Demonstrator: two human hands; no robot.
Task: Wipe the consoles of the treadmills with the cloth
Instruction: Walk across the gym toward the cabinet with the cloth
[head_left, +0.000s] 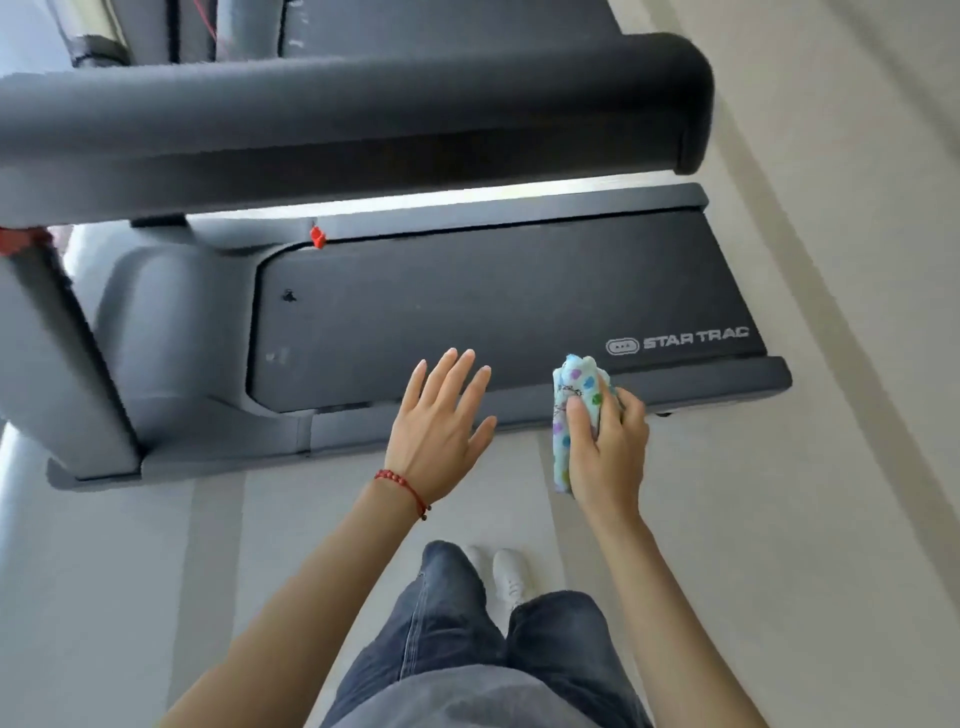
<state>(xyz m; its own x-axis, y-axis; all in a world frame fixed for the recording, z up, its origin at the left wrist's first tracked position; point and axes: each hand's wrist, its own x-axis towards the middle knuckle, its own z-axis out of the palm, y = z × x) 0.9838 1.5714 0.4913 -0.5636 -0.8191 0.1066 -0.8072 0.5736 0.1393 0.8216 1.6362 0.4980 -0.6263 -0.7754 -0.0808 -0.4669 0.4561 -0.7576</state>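
While the person looks down from above, a big grey treadmill (363, 338) fills the upper half of the frame. Its dark belt (493, 306) runs from left to right across the middle. White letters on the belt's right end (696, 339) read "STAR TRAC", with a small rounded logo just to the left of them. A thick dark handrail (363, 104) stretches across the top of the frame. A small red clip (318, 236) sits at the far edge of the belt, and more red shows at the far left edge.

The right hand (608, 447) is in the middle right of the frame. Its grip is closed around the cloth (574, 410). The cloth is pale blue with little coloured spots. It is bunched into a long roll that stands up and down in the frame, with its top end pointing at the belt. It shows in front of the treadmill's near edge.

The left hand (441, 421) is just left of it, flat and empty, fingers spread and pointing up the frame. A red bead bracelet (402, 486) is on that wrist.

Blue jeans (467, 639) and a white shoe (511, 571) show at the bottom, on a pale floor (805, 493).
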